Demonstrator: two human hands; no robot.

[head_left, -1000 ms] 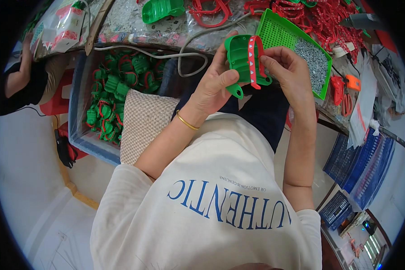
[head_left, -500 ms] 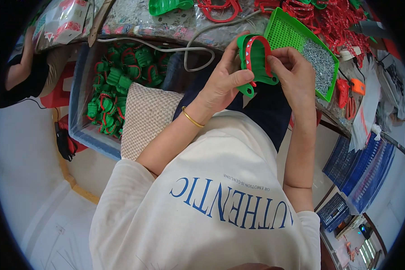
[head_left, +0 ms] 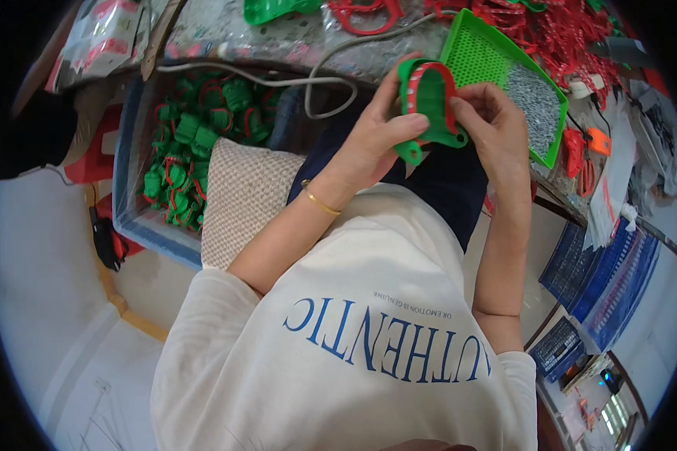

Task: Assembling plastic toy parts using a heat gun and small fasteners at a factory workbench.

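My left hand (head_left: pixel 374 134) is closed round the left side of a hollow green plastic jaw-shaped piece (head_left: pixel 431 113), its thumb lying across the lower edge. A red toothed strip (head_left: pixel 411 94) with white tooth marks follows the inside of the piece's curved rim. At the other side my right hand (head_left: pixel 495 124) has its thumb and bent fingers pinched at the strip's right end. Small round lugs stick out at the piece's lower corners. My right fingertips partly hide the contact there. Both hands hold the piece above my lap, at the table's front edge.
A blue-rimmed bin (head_left: pixel 126 180) at the left holds many green and red pieces. On the table, a green perforated tray (head_left: pixel 478 60) carries small grey metal parts, beside piled red strips (head_left: pixel 572 37). A grey cable (head_left: pixel 314 83) hangs over the edge. A patterned cushion (head_left: pixel 244 188) lies against me.
The green piece has tilted slightly in my hands, and my right fingers have shifted a little along the red strip. At the far left, another person's arm has moved.
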